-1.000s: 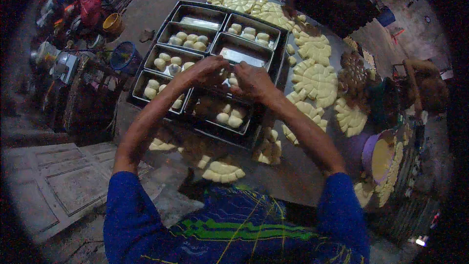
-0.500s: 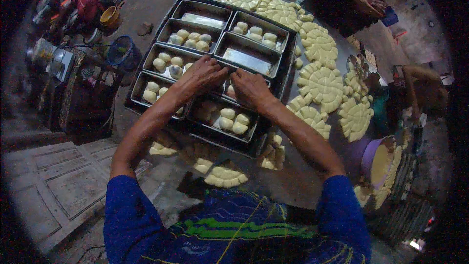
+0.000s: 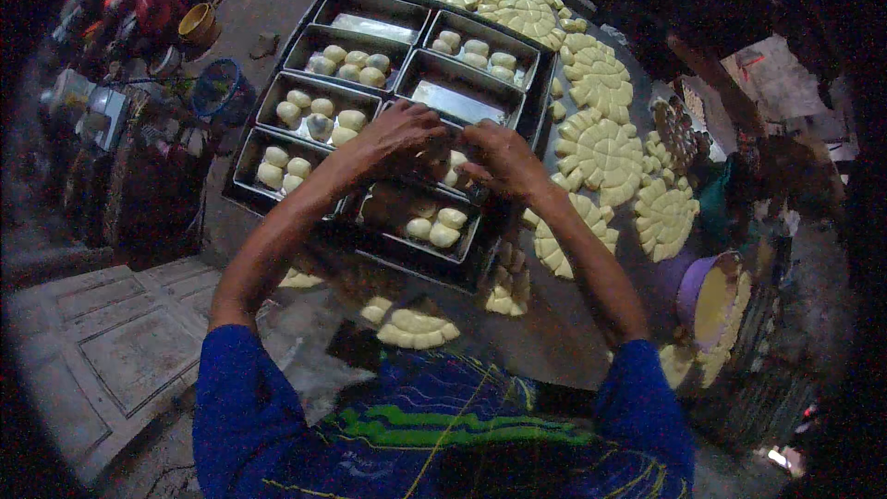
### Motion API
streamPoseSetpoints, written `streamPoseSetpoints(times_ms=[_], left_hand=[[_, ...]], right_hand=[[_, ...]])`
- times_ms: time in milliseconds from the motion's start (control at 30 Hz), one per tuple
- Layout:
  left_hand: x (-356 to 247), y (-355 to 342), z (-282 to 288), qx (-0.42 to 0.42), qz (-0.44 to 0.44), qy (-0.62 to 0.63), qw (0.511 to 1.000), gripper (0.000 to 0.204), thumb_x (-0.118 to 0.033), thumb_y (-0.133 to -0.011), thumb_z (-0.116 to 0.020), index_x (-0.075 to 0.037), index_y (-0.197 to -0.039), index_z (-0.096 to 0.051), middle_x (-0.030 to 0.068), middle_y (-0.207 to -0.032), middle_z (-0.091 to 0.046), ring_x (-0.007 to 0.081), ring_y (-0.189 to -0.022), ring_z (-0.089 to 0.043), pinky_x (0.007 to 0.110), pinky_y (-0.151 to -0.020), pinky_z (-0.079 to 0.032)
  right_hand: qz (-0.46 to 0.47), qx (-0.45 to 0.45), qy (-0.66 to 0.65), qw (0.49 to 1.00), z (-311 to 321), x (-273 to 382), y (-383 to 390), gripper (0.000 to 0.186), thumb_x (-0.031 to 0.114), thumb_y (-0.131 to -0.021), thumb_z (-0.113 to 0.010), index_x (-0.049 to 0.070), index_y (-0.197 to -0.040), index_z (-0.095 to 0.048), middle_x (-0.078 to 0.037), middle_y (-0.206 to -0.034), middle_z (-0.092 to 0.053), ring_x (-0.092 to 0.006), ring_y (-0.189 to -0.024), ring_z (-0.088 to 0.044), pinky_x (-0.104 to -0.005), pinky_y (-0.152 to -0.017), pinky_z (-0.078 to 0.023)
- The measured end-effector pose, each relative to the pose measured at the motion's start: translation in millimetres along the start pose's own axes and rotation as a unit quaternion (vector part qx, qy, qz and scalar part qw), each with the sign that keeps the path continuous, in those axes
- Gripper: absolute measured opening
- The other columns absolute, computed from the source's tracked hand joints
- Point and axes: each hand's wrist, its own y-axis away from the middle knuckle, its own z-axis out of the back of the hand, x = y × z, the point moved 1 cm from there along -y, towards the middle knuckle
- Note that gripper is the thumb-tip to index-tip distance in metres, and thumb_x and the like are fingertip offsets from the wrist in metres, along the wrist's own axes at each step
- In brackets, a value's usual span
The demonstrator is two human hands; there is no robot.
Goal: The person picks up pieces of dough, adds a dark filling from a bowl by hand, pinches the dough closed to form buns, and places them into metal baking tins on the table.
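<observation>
My left hand (image 3: 407,137) is over a loaf pan (image 3: 469,192) in the right-hand column of a large dark tray (image 3: 407,261). Its fingers bend down and inward, and their tips and anything in them are hidden. Facing it across the same pan is my right hand (image 3: 506,155), thumb apart from the fingers, nothing visibly held. Between the hands, a pale dough ball (image 3: 455,169) shows inside the pan. Several neighbouring pans hold small dough balls (image 3: 358,66) in rows. Two others, a far-left pan (image 3: 374,28) and a middle-right pan (image 3: 457,100), show bare metal bottoms.
Cut rounds of dough (image 3: 601,155) cover the table right of the tray, with more dough pieces (image 3: 418,329) near my body. A purple tub (image 3: 693,291) stands at the right. On the left are a blue basket (image 3: 218,88), a yellow bucket (image 3: 198,26) and a panelled door (image 3: 129,342).
My right hand has turned, its thumb now apart from its fingers, and a dough ball shows between the hands. My left hand stays over the same pan. The whole view has shifted slightly.
</observation>
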Motion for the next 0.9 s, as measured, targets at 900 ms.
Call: streamPoseSetpoints(times_ms=[900], left_hand=[[16, 7, -39, -0.049, 0.003, 0.099, 0.994, 0.051, -0.014, -0.079, -0.065, -0.012, -0.13, -0.055, 0.0134, -0.131, -0.055, 0.0311, -0.122, -0.048, 0.045, -0.102, -0.035]], right_hand=[[0.028, 0.075, -0.013, 0.997, -15, -9, -4, 0.033, 0.014, -0.074, -0.071, 0.009, -0.106, -0.069, -0.017, -0.108, -0.063, -0.0326, -0.097, -0.061, -0.038, -0.082, -0.05]])
